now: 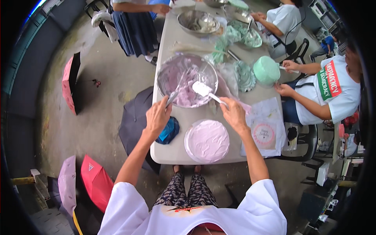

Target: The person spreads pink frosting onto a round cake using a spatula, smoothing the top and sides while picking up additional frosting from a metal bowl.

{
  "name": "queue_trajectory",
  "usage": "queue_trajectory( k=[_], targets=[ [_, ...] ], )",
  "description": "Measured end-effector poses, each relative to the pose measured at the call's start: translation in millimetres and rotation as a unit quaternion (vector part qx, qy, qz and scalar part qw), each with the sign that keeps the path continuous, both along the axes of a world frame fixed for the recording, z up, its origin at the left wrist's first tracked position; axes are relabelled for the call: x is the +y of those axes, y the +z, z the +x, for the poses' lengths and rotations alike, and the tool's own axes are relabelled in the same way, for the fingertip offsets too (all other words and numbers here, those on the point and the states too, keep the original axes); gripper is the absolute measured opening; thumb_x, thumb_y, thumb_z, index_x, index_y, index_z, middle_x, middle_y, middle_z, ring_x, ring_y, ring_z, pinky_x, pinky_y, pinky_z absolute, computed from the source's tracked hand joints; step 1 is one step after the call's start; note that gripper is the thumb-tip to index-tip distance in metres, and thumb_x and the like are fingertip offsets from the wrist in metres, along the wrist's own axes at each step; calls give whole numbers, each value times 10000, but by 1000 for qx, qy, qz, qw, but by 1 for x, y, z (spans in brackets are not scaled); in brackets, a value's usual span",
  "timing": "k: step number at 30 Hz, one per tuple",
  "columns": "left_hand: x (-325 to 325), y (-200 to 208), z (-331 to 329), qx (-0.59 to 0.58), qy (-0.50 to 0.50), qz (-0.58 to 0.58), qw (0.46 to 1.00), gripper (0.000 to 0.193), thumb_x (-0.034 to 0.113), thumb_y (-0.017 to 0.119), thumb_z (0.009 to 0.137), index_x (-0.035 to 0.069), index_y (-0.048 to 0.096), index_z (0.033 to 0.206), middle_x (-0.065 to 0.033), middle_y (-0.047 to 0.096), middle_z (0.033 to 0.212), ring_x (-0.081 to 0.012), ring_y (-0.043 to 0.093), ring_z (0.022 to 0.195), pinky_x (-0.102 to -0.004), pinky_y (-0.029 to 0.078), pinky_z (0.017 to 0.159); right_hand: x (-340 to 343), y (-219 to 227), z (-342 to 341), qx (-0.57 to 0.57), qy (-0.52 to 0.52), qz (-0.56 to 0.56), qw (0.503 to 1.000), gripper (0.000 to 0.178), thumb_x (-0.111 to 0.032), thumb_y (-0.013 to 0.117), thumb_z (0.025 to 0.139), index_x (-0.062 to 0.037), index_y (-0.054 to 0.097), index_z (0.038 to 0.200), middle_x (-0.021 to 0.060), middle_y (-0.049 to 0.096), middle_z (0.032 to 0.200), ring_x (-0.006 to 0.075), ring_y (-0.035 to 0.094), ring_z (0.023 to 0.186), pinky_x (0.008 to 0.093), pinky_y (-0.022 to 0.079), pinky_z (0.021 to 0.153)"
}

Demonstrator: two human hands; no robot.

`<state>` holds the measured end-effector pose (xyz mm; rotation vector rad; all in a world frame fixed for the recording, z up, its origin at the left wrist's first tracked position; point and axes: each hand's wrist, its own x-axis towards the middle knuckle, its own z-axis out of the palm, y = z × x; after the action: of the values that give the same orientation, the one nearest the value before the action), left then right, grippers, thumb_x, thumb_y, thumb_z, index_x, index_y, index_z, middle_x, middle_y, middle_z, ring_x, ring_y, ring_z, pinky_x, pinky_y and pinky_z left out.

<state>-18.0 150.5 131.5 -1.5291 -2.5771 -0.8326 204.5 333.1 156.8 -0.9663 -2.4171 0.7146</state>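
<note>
My left hand point(158, 116) is closed on the grey handle of a slim utensil point(172, 96), whose end reaches into a large metal bowl point(161, 74) of pale purple frosting point(177, 74). What kind of end it has is hard to make out among the frosting. My right hand point(235, 114) grips a white rubber spatula point(201, 89) by its handle, the frosting-smeared blade over the bowl's right side. Nearer me stands a round cake point(206, 141) coated in pale purple frosting with an uneven top. Neither hand touches the cake.
To the right lie a sheet with a round printed design point(264, 134) and plastic wrap. A seated person at the right holds a green frosted cake point(266, 70). Other metal bowls point(197, 22) sit farther back. A dark umbrella point(135, 121) rests beside the table's left edge, near a blue pouch point(168, 131).
</note>
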Motion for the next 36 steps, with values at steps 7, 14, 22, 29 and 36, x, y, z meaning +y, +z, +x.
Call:
queue_trajectory(
  k=[7,14,22,29,36],
  targets=[
    [13,40,0,-145,22,-71,987,280,273,543,904,54,590,1072,-208,640,756,-409,616,750,-493,470,664,1,18,-12,-8,-11,-15,1000,188,-130,629,834,-75,668,1010,153,643,854,351,624,792,451,473,706],
    [-1,52,9,-159,17,-49,986,258,277,543,913,72,606,1056,-217,623,736,-411,609,703,-492,461,628,6,18,-7,-14,-18,-14,1000,195,-138,622,839,-73,666,1017,178,648,880,381,624,830,453,482,730],
    [-18,53,41,-125,73,-28,989,297,259,559,918,34,596,1108,-195,633,708,-387,627,677,-471,476,614,13,24,-5,-24,41,-50,998,206,-134,619,846,-95,644,1047,141,632,887,351,616,833,439,480,720],
    [-16,54,46,-127,97,-38,986,302,245,536,936,29,586,1141,-204,647,788,-378,634,713,-447,484,637,33,14,2,17,65,-45,997,203,-123,612,853,-95,644,1052,135,625,860,338,612,811,426,481,718],
    [-15,50,55,-115,78,-43,989,283,223,556,931,40,570,1146,-170,649,816,-342,633,725,-433,484,637,27,5,-7,6,56,-64,996,189,-117,601,865,-75,647,1044,132,629,854,339,612,783,437,468,697]
  ],
)
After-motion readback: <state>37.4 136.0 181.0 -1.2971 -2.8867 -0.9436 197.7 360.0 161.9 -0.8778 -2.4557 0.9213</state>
